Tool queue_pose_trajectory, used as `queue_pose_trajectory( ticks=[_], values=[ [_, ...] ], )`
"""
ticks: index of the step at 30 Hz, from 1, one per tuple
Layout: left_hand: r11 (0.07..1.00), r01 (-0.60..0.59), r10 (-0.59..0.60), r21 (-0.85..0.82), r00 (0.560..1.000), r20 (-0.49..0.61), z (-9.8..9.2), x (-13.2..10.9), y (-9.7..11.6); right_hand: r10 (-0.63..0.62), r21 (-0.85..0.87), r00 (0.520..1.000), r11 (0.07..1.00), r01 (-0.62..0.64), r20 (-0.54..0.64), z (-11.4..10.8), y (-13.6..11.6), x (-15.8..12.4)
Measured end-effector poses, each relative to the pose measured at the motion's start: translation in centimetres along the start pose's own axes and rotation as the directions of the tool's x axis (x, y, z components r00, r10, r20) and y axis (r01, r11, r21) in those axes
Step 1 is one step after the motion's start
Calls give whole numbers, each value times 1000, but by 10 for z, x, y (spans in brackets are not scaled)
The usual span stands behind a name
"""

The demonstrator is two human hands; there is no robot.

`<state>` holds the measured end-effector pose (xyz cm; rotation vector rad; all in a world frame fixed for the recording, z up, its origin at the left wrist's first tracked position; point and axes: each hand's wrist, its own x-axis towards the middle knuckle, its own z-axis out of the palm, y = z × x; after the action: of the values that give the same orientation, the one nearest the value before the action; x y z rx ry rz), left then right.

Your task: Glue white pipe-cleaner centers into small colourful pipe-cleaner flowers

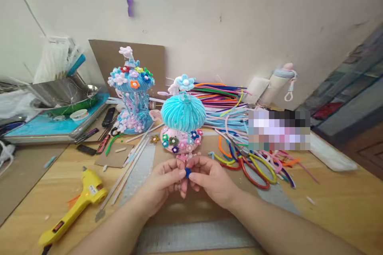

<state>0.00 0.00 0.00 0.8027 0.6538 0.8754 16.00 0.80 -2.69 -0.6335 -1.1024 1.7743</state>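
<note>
- Left hand (166,178) and right hand (214,177) are meeting at the work, thumbs and fingertips pinched from both sides on one small blue piece (188,172); it is sitting between the thumbs, just in front of the pink base (181,136).
- Wooden table (338,199) is supporting the whole station; cardboard (224,215) is lying beneath the hands, over a grey mat (185,241).
- Flower-covered blue tower (131,95) is standing upright at the rear left, well apart from the hands.
- Turquoise dome (183,113) is resting above the pink base, whose edge is bearing small flowers. Assessed risk: a forward push of the knuckles could knock it or loosen a flower.
- Yellow glue gun (92,187) is lying on its side near the left forearm (128,211). I am not able to tell whether it is hot; if so, a careless sweep could cause a burn.
- Red-handled scissors (254,183) are lying beside coloured pipe cleaners (218,97), right of the hands. Reaching without looking could mean a nick.
- Blue piece: fingers are hiding its outline. Uneven pressure, or one hand easing first, could crush or drop it.
</note>
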Motion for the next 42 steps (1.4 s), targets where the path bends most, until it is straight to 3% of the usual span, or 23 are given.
queue_pose_trajectory(
  ticks=[4, 10, 13, 15, 17, 21, 27, 33, 37, 42],
  values=[
    [998, 56, -56, -32, 998, 2, 3, 0, -1, 18, -10, 999, 1000, -18, 28, -5, 1, -1],
    [988, 110, -107, -110, 994, 32, 1, -3, 0, 107, 158, 991, 980, -119, 80, -3, -4, -1],
    [999, 36, -35, 9, 996, -78, 3, -1, -2, 107, 185, 991, 976, -119, 76, -2, -4, -1],
    [983, -53, 82, 176, 984, -159, 4, 2, -3, 80, 128, 996, 988, -84, 41, -2, -2, -1],
    [941, -116, 176, 318, 970, -166, 6, 5, -4, 40, 32, 999, 999, -39, -14, -1, -1, 0],
    [903, -172, 239, 394, 963, -126, 5, 5, -6, -28, -62, 997, 998, 24, -70, -1, -1, 0],
    [905, -163, 243, 393, 956, -164, 6, 3, -2, -87, -20, 996, 996, 86, -18, -2, -1, 0],
    [892, -137, 216, 432, 967, -138, 10, 0, 2, -98, -153, 994, 984, 90, -47, -2, -2, -1],
    [829, -132, 249, 543, 958, -146, 10, -5, 2, -174, -377, 978, 918, 119, -117, -2, -4, -3],
    [640, -209, 381, 739, 922, -69, 5, -6, 1, -282, -582, 959, 773, 254, 44, -5, -6, -7]
  ],
)
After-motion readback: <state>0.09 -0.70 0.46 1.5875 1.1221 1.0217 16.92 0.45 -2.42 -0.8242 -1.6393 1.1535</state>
